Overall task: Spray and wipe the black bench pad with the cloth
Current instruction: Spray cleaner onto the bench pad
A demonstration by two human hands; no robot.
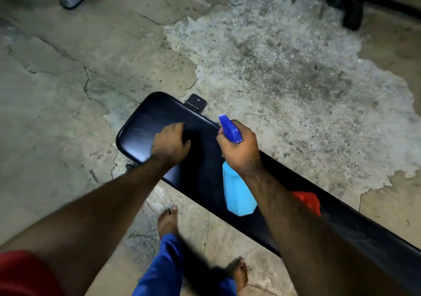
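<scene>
Cracked concrete floor (68, 72) — glossy, streaked black bench pad (141, 122).

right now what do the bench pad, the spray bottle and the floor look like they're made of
Bench pad: black vinyl or leather-like cover, smooth with a dull sheen and rounded corners.
Spray bottle: light blue plastic body, matte, with a darker blue plastic trigger head, held in the right hand.
Floor: bare concrete, cracked, top layer flaked away to rough grit.

The right arm hides most of the red cloth (308, 201); the bench pad (145, 122) runs off-frame.
</scene>
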